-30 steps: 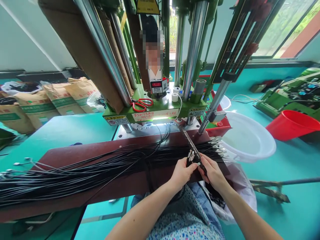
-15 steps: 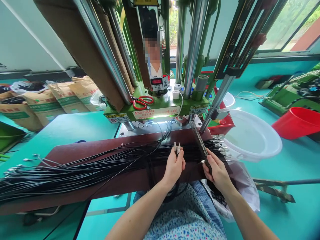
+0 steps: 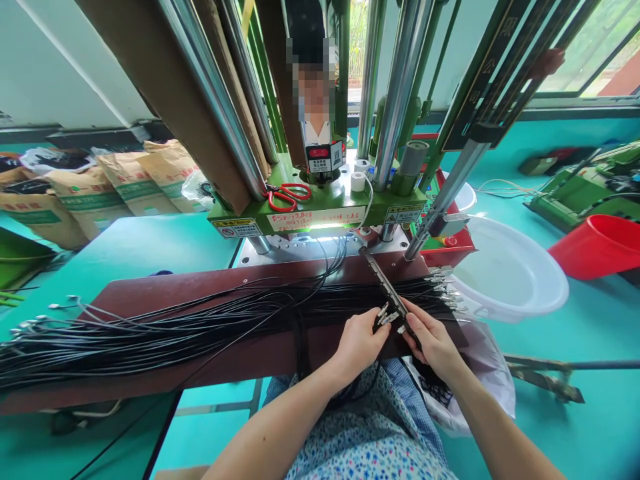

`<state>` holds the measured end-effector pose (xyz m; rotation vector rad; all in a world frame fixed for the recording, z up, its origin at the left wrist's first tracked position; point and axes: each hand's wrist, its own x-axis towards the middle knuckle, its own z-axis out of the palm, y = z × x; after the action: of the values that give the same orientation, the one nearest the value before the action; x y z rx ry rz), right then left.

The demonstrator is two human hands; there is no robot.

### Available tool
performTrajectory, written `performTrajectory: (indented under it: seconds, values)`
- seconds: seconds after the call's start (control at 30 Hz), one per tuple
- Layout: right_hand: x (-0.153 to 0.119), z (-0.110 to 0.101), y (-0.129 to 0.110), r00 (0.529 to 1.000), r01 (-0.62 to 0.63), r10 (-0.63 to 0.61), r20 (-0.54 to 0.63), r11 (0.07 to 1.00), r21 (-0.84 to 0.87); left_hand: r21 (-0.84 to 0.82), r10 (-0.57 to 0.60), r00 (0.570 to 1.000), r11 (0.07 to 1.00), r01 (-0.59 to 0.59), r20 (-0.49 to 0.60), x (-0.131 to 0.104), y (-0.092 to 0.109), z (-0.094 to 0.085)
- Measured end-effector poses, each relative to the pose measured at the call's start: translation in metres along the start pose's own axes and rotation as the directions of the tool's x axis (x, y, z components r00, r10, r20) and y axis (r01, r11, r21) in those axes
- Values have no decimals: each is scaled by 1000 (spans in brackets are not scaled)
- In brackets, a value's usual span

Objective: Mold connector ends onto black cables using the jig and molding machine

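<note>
Within right hand [image 3: 436,343]: bar [image 3: 386,285] (one end)

Looking forward and down from the wearer's head, facing the green press [image 3: 333,197] across the near brown board [image 3: 270,355].

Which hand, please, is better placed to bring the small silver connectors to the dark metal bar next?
Probably the left hand: it holds the connectors beside the bar, which the right hand grips.

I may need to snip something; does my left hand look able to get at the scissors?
Probably not yet: the left hand holds cable ends, though nothing seems to cover the red scissors on the machine.
</note>
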<state>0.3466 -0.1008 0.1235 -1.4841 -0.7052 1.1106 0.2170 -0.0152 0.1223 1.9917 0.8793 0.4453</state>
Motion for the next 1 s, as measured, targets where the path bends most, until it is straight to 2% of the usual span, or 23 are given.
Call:
performTrajectory:
  seconds: [0.2, 0.33, 0.47, 0.53, 0.6, 0.67, 0.73, 0.8, 0.83, 0.9, 1.0]
  values:
    - [-1, 7, -11, 999, -36, 36, -15, 999, -35, 251, -7, 1000, 968, 14, -28, -6, 4, 1]
    - [2, 5, -1, 1000, 0, -1, -3, 994, -108, 271, 4, 1000, 963, 5, -31, -7, 2, 2]
    - [4, 4, 10, 992, 117, -103, 70, 966, -230, 145, -4, 1000, 989, 7, -21, -5, -3, 1]
    - [2, 4, 9, 995, 85, -73, 67, 977, -197, 8, -27, 1000, 1000, 27, -15, -4, -4, 0]
    - [0, 5, 4, 999, 35, -31, 35, 990, -140, -232, -76, 997, 970, 73, -4, -3, -4, -4]
    - [-2, 4, 0, 1000, 14, -15, -4, 994, -104, -534, -166, 986, 835, 137, -6, -2, -2, -12]
    - [-4, 3, -2, 999, 15, -18, -36, 998, -60, -775, -265, 964, 603, 187, 26, -1, -1, -21]
    - [-4, 1, -1, 999, 18, -19, -47, 1000, -20, -897, -312, 945, 382, 220, 98, -2, 0, -27]
    - [-4, 1, 0, 999, 21, -21, -44, 1000, -11, -922, -309, 940, 301, 242, 146, -2, 1, -28]
    - [-4, 1, 1, 999, 32, -32, -28, 999, -3, -929, -298, 929, 226, 293, 221, -3, 3, -24]
    - [-4, 3, 0, 999, 32, -32, -14, 999, 3, -893, -286, 917, 275, 356, 277, -2, 6, -11]
